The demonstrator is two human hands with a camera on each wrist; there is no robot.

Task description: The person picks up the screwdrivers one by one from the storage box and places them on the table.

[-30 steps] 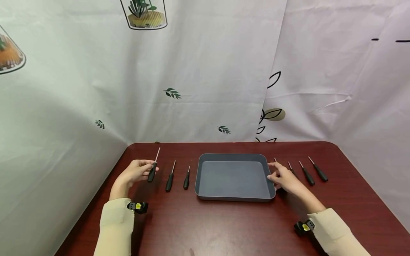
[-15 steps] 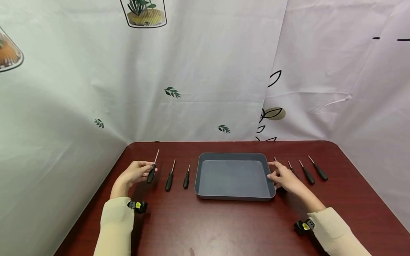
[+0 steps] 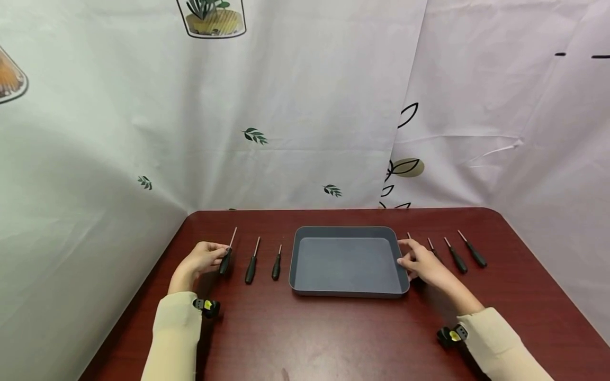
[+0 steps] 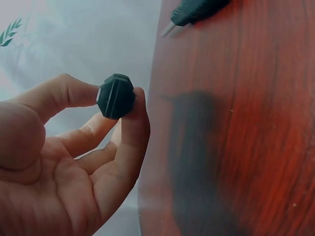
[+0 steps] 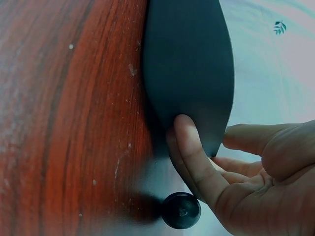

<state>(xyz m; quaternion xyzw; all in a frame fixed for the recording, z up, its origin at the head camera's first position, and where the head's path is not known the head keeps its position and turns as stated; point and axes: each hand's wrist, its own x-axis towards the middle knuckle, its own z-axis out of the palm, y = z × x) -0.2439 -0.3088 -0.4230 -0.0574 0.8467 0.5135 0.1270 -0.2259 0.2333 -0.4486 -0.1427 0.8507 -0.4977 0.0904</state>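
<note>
On the left, my left hand [image 3: 204, 259] pinches a screwdriver [image 3: 226, 261] by its black handle, between thumb and fingers. Its thin metal shaft points away towards the back edge. The left wrist view shows the handle's end [image 4: 116, 97] face-on, apart from the tabletop, with a dark shadow beside it. My right hand [image 3: 424, 263] grips the right rim of a grey rectangular tray [image 3: 348, 264], which holds nothing. In the right wrist view a finger [image 5: 189, 137] presses the tray's outer wall [image 5: 189, 59] while the thumb reaches over the rim.
Two screwdrivers, one longer [image 3: 251, 269] and one shorter [image 3: 276, 269], lie left of the tray. Several more, including one at the far right [image 3: 474, 251], lie beyond my right hand, which partly covers some. A printed white cloth [image 3: 305, 106] hangs behind the table [image 3: 324, 338].
My left hand has lowered slightly with the screwdriver, whose tip has come down a little. The right hand and the tray have stayed in place. The head view has shifted slightly.
</note>
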